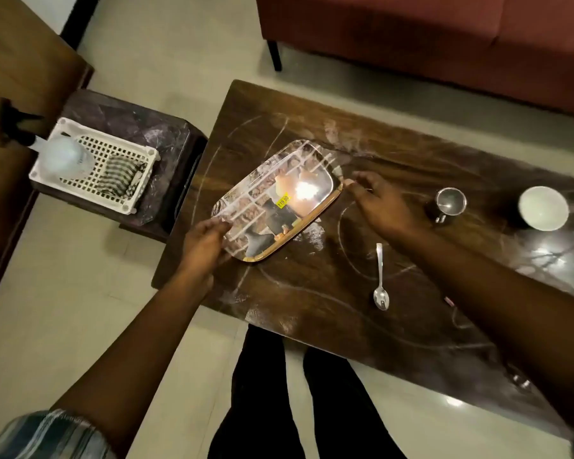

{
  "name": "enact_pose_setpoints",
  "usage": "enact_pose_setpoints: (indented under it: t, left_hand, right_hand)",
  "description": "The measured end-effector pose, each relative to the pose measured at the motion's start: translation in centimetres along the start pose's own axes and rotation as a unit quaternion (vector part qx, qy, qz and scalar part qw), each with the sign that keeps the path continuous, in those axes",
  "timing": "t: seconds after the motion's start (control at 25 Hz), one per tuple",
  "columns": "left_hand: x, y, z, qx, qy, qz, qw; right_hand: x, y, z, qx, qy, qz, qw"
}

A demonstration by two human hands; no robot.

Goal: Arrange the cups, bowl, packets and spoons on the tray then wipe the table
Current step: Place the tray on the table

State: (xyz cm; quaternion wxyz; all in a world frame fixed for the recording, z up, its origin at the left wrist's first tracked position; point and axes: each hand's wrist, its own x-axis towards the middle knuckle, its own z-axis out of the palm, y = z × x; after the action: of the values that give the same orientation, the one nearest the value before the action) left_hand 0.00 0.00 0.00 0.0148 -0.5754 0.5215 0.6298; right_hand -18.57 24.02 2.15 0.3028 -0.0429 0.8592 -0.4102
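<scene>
The tray [279,200] lies askew on the left part of the dark table [312,309], nothing on it yet. The main risk, as it looks, is that the glossy tray slides or tips if one end is pressed or lifted unevenly, since only its two short ends are held. A careless sweep of the right forearm could also knock the spoon [380,279] lying just near of it, or the steel cup [448,203] close to the right.

The left hand [203,243] clasps the tray's near-left end, fingers curled over the rim. The right hand [381,203] touches the far-right end with its fingertips, fingers loosely spread; whether it truly pinches the rim cannot be told. The white bowl [542,208] stands further right, apart from the cup. No packets can be made out.
</scene>
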Motion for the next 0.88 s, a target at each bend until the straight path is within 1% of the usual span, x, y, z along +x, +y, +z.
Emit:
enact_pose_setpoints:
  t: [0.08,0.16,0.24,0.28,0.36,0.52,0.6,0.68,0.8,0.88]
  left_hand:
    - [4.0,-1.4,-0.2,0.013,0.067,-0.002,0.998]
    - [7.6,-3.4,-0.6,0.037,0.099,-0.016,0.994]
    - [10.4,-5.1,-0.5,0.046,0.102,-0.037,0.993]
    - [11.1,-5.6,-0.3,0.048,0.101,-0.041,0.993]
    - [12.0,-6.6,-0.2,0.04,0.098,-0.032,0.994]
    - [12.4,-7.3,-0.3,0.033,0.091,-0.012,0.995]
    - [12.2,-6.5,-0.8,0.036,0.081,0.013,0.996]
    - [12.2,-5.2,-1.6,0.065,0.07,0.055,0.994]
    - [12.8,-2.4,-3.1,0.151,0.056,0.132,0.978]
    - [13.2,-1.1,-3.7,0.23,0.021,0.186,0.955]
  right_hand:
    - [4.1,1.2,2.3,-0.004,0.004,0.009,1.0]
    - [8.5,4.0,4.4,-0.014,-0.009,0.017,1.0]
    - [12.0,5.0,6.0,-0.039,0.005,0.028,0.999]
    - [12.5,4.0,6.4,-0.053,0.019,0.036,0.998]
    - [13.6,3.0,6.9,-0.068,0.023,0.041,0.997]
    - [15.1,3.1,7.2,-0.054,0.038,0.054,0.996]
    - [14.5,3.4,6.7,-0.048,0.06,0.053,0.996]
    - [12.9,4.6,6.4,-0.037,0.088,0.06,0.994]
    - [7.8,6.8,6.6,0.013,0.126,0.092,0.988]
    - [3.6,8.7,7.6,0.06,0.144,0.129,0.979]
